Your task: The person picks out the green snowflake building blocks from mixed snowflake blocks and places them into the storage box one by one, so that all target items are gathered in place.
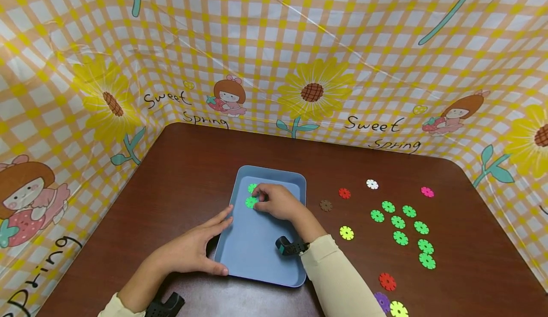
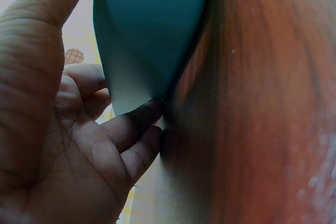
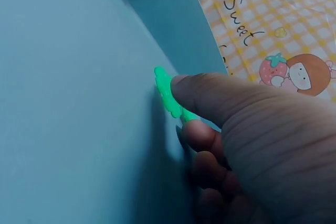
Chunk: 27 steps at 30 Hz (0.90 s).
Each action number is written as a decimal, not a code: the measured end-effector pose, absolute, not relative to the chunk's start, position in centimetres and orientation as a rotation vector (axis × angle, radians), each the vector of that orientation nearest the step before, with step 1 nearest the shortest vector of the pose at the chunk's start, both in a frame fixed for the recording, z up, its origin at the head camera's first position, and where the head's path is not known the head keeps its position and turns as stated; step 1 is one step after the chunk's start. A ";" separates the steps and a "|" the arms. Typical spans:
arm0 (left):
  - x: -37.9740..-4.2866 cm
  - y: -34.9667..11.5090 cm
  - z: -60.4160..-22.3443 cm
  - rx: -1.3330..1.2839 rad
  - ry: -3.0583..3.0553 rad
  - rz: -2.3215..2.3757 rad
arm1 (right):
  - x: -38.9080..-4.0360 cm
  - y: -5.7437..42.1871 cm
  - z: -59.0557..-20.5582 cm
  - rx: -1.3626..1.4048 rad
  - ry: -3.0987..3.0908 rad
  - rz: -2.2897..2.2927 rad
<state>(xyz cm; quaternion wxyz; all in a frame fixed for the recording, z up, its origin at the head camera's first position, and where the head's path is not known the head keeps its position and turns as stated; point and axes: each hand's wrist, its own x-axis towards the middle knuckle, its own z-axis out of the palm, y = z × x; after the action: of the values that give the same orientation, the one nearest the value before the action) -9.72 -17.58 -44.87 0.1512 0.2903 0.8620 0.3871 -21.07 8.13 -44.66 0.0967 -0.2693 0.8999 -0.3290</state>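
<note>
With the right hand (image 1: 277, 203) I am pinching a bright green notched plastic disc (image 1: 250, 203) inside the blue rectangular tray (image 1: 252, 250); the left hand (image 1: 191, 246), fingers straight, is touching the tray's left side. Placing is seemingly going on; next is probably requiring gentle release.

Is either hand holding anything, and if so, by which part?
The right hand pinches a green notched disc by its edge on that hand's side; the left hand just touches the blue tray along its side.
</note>
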 end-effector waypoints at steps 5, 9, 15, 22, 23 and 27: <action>-9.8 -17.6 -44.8 0.844 2.475 1.115 | -21.0 8.4 -44.3 -0.778 2.620 -1.041; -9.8 -17.6 -44.9 0.846 2.475 1.120 | -20.9 8.6 -43.8 -0.788 2.591 -1.071; -9.8 -17.5 -45.1 0.853 2.481 1.125 | -20.7 9.1 -43.0 -0.834 2.595 -1.070; -9.8 -17.5 -44.9 0.837 2.469 1.134 | -20.3 10.7 -41.1 -0.822 2.652 -1.129; -9.7 -17.5 -44.9 0.838 2.472 1.135 | -20.3 11.1 -40.9 -0.813 2.668 -1.130; -9.7 -17.5 -44.9 0.840 2.475 1.132 | -20.2 12.8 -40.1 -0.780 2.735 -1.131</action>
<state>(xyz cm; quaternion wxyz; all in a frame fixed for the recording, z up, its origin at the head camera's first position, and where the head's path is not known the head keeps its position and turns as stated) -9.72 -17.51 -44.90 0.1462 0.2916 0.8596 0.3932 -20.19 12.77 -40.15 0.0403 -0.2546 0.8929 -0.3693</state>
